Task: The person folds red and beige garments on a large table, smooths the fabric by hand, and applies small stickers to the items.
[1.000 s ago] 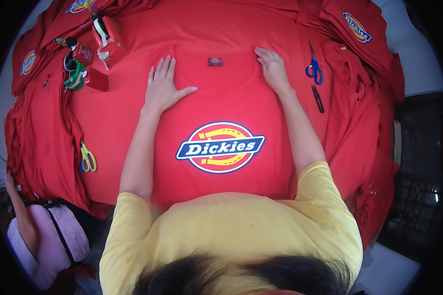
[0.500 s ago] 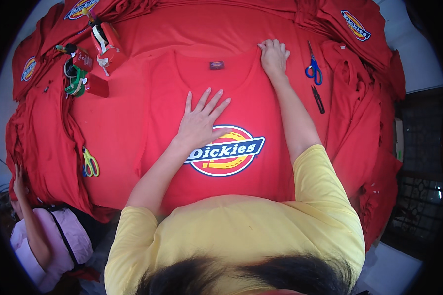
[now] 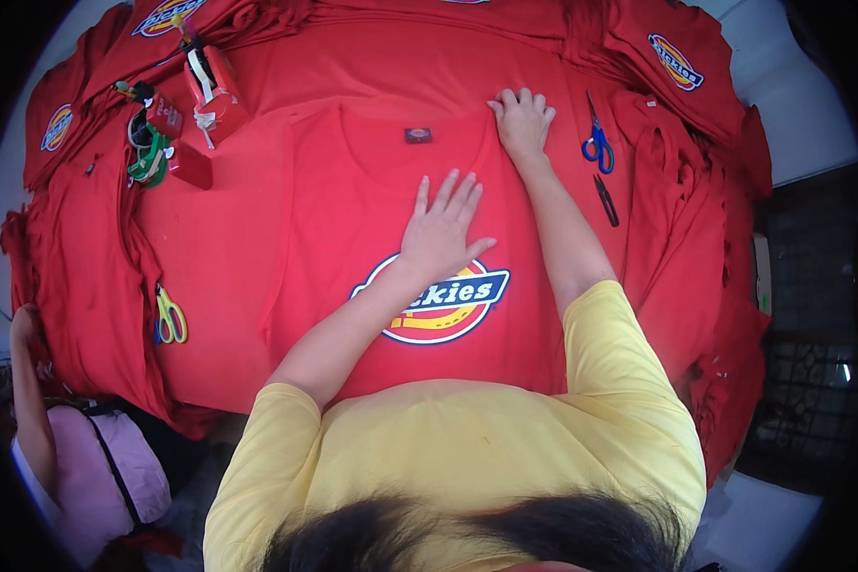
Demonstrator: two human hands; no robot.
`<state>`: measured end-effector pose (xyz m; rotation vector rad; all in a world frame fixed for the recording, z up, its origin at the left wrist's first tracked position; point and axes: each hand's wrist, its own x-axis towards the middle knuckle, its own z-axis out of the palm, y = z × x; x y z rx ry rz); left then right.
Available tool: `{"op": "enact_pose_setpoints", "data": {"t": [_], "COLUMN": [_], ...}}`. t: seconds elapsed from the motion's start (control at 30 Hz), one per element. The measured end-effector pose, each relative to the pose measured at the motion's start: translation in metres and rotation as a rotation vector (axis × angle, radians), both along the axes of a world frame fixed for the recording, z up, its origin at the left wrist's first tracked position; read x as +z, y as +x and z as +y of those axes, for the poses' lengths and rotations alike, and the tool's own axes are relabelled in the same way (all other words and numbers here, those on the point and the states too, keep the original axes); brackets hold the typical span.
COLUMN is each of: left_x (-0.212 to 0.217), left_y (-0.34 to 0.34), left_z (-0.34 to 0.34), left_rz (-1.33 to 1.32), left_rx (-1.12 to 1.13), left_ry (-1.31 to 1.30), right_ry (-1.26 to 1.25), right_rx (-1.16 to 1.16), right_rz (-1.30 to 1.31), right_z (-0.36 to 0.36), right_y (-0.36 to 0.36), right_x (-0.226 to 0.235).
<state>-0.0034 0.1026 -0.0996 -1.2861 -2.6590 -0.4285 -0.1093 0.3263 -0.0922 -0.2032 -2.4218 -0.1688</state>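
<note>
A red sleeveless shirt (image 3: 329, 229) lies spread face up on the red-covered table, with a dark neck label (image 3: 418, 135) and a printed oval emblem (image 3: 448, 319) on its chest. My left hand (image 3: 440, 236) rests flat on the chest, fingers spread, covering part of the emblem. At the shirt's right shoulder, my right hand (image 3: 524, 126) has its fingers bent over the fabric edge, gripping it. Blue-handled scissors (image 3: 598, 148) and small black thread snips (image 3: 605, 200) lie just right of that arm.
Tape dispensers, one red (image 3: 221, 110) and one green (image 3: 148, 162), stand at upper left. Yellow-handled scissors (image 3: 171, 316) lie on the left. Red garments (image 3: 682, 219) are heaped around the table's edges. Another person's arm (image 3: 30, 391) shows at lower left.
My left hand has slid right across the chest, uncovering the emblem's left side and covering more of its middle. My right hand stays at the shoulder. The other person's arm has shifted.
</note>
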Motion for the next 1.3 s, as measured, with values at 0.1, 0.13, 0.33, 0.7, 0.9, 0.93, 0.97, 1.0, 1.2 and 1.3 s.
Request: {"op": "enact_pose_setpoints", "data": {"t": [0.1, 0.13, 0.33, 0.7, 0.9, 0.93, 0.97, 1.0, 1.2, 1.3], "left_x": [-0.004, -0.005, -0.020, -0.019, -0.010, -0.004, -0.001, 0.002, -0.009, -0.004], "left_y": [0.002, -0.001, -0.118, -0.154, -0.142, -0.122, -0.099, -0.075, -0.029, -0.002], "left_z": [-0.001, -0.004, -0.089, -0.111, -0.106, -0.099, -0.096, -0.092, -0.099, -0.101], "left_rz": [-0.035, -0.010, 0.178, 0.064, 0.159, 0.168, 0.173, 0.134, 0.067, 0.041], "left_rx": [-0.018, 0.007, 0.487, 0.499, 0.533, 0.523, 0.521, 0.477, 0.446, 0.378], "left_ry": [0.026, 0.080, 0.095, 0.126, -0.021, -0.002, 0.008, -0.023, 0.043, -0.015], "right_ry": [-0.104, -0.176, -0.214, -0.120, -0.121, -0.122, -0.116, -0.117, -0.218, -0.238], "right_rx": [0.037, 0.068, 0.177, 0.024, 0.015, 0.028, 0.135, 0.179, 0.187, 0.096], "right_rz": [-0.022, -0.089, -0.261, -0.452, -0.434, -0.377, -0.341, -0.477, -0.361, -0.147], "right_z": [-0.011, -0.015, -0.030, -0.034, -0.053, -0.060, -0.075, -0.092, -0.095, -0.068], "right_y": [0.007, 0.015, 0.049, 0.051, 0.056, 0.067, 0.082, 0.098, 0.097, 0.073], "right_x": [0.006, 0.004, -0.022, -0.015, 0.013, 0.016, 0.015, 0.007, 0.010, 0.008]}}
